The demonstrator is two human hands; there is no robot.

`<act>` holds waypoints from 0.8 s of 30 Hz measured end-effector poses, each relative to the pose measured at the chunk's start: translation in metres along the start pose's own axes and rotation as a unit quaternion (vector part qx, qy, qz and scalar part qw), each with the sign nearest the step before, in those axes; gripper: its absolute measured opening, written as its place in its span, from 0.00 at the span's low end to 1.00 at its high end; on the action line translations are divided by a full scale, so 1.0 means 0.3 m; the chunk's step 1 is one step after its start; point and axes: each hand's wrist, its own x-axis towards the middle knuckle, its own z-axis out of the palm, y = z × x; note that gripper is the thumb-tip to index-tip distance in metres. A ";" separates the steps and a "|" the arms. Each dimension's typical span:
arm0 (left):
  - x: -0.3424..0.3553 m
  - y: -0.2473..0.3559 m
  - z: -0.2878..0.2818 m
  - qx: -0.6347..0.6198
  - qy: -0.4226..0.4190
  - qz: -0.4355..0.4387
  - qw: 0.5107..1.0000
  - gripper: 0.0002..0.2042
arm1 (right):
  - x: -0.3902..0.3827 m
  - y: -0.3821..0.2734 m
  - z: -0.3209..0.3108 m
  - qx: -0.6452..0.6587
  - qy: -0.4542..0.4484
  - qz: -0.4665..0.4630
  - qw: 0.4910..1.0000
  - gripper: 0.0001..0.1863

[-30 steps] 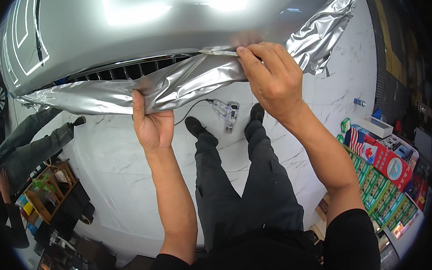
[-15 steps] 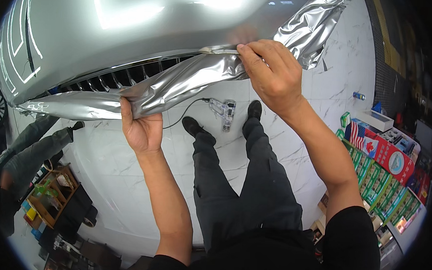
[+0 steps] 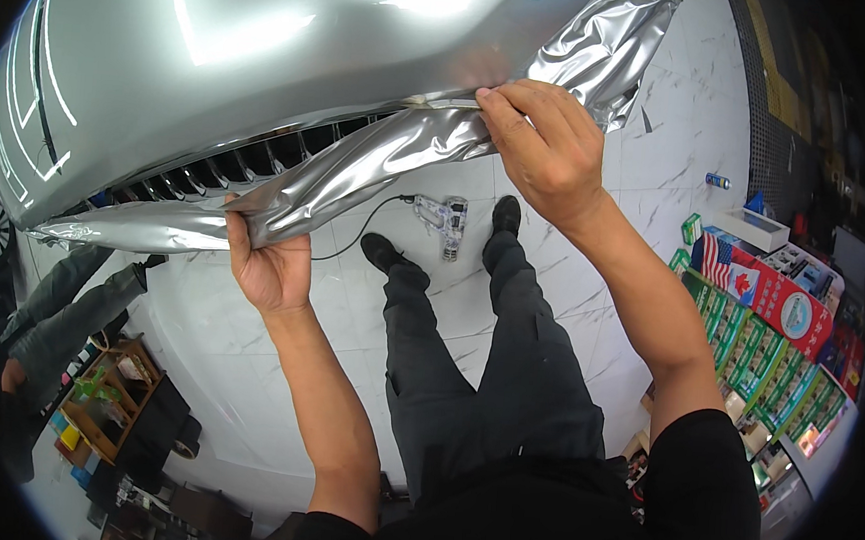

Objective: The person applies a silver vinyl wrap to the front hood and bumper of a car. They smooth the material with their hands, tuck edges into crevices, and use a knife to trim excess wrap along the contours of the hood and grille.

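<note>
Silver wrap film (image 3: 380, 161) now sagging lower off car front (image 3: 216, 64); L hand (image 3: 270, 264) clamped on film's edge, R hand (image 3: 546, 148) pinching it at bumper seam. Film is peeling further.

A: Floor?

B: White marble-look tile floor (image 3: 596, 231). A clear-bodied heat gun (image 3: 448, 221) lies on it, black cord (image 3: 354, 239) running off to the left.

A: Right side?

B: Display rack of green boxes (image 3: 762, 358) with a red sign panel (image 3: 781, 304) on top. Small blue-and-white can (image 3: 718, 180) on the tiles beyond it, white box (image 3: 751, 227) between them.

A: Lower left?

B: Wooden tool caddy (image 3: 107, 403) holding small colourful items. A second person's grey sleeve (image 3: 74, 310) just beside it.
</note>
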 end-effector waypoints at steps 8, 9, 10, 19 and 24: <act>-0.001 0.002 0.001 0.008 -0.001 -0.002 1.000 0.12 | -0.027 0.025 -0.008 -0.011 0.003 -0.004 1.000 0.14; -0.001 0.001 0.001 0.010 -0.001 -0.002 1.000 0.12 | -0.031 0.030 -0.007 -0.013 0.007 -0.005 1.000 0.14; -0.001 0.001 0.001 0.012 -0.002 -0.002 1.000 0.12 | -0.034 0.034 -0.007 -0.014 0.010 -0.007 1.000 0.14; 0.002 0.005 -0.012 0.006 -0.017 -0.007 1.000 0.12 | -0.065 0.039 -0.020 -0.017 0.006 0.020 1.000 0.21; 0.001 0.006 -0.020 0.015 -0.004 -0.001 1.000 0.12 | -0.082 0.050 -0.024 -0.024 0.012 0.024 0.999 0.22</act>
